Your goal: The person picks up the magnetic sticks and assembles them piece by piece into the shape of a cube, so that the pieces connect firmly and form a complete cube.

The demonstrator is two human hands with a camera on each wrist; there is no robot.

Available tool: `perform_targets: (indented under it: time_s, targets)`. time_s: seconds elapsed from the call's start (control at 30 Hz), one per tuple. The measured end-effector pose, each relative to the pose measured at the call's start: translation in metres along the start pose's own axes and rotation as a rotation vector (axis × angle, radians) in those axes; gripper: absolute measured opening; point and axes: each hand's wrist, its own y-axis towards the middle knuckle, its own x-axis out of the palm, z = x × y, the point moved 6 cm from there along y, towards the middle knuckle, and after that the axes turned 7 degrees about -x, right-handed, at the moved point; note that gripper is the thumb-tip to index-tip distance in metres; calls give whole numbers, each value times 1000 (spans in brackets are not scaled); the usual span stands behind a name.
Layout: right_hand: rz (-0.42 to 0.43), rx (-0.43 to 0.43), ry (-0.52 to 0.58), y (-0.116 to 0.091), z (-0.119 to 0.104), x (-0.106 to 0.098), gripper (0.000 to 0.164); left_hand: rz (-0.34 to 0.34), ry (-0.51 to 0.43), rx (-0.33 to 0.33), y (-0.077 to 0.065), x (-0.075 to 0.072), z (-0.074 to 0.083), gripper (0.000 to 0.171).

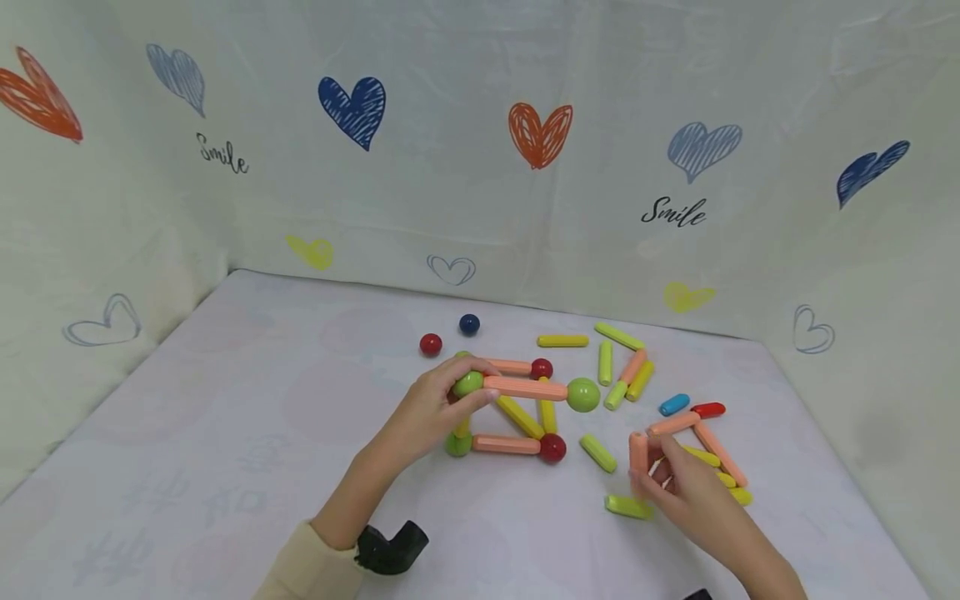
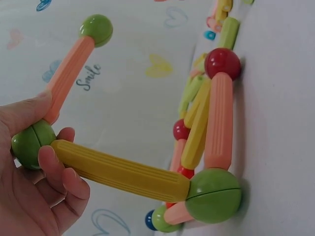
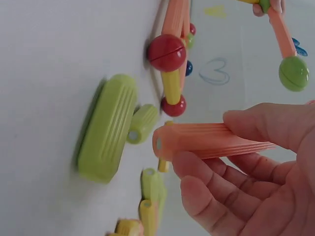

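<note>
Head view: Two bare hands work above a white surface [image 1: 225, 433]. At centre, the left hand [image 1: 427, 412] grips a glossy light green ball [image 1: 468, 383] between thumb and fingers. From that ball a salmon-pink ribbed rod [image 1: 528, 388] reaches toward the right hand, raised above the surface, and ends in a second light green ball [image 1: 583, 395]. Beneath lies a frame of pink and yellow rods, with a glossy red ball [image 1: 552, 448] at its near right corner and a green corner ball [image 1: 459, 444] at its near left. The right hand [image 1: 686, 483] pinches a short salmon-pink rod [image 1: 638, 454], nearly upright at its fingertips. A light green ribbed rod [image 1: 628, 507] lies just beside that hand, on the near side.

Left wrist view: The thumb lies against the base of the pink ribbed rod while the fingers curl round the gripped ball. A yellow ribbed rod [image 2: 120, 169] slopes from this ball down to the green corner ball.

Right wrist view: Thumb and fingers hold the short rod, its pale-tipped end pointing away from the palm. The light green ribbed rod rests on the surface beyond, apart from the fingers.
</note>
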Motion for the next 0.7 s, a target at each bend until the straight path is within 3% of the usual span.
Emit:
perform_targets:
  time_s: [0.3, 0.5, 0.7]
  targets:
    - [65, -35, 154, 14, -28, 5, 25, -4, 1, -5, 1, 0, 0, 26]
    - [143, -130, 137, 25, -42, 11, 22, -7, -19, -17, 1, -1, -3, 25]
    - [147, -129, 113, 36, -50, 18, 24, 2, -52, -35, 2, -4, -6, 26]
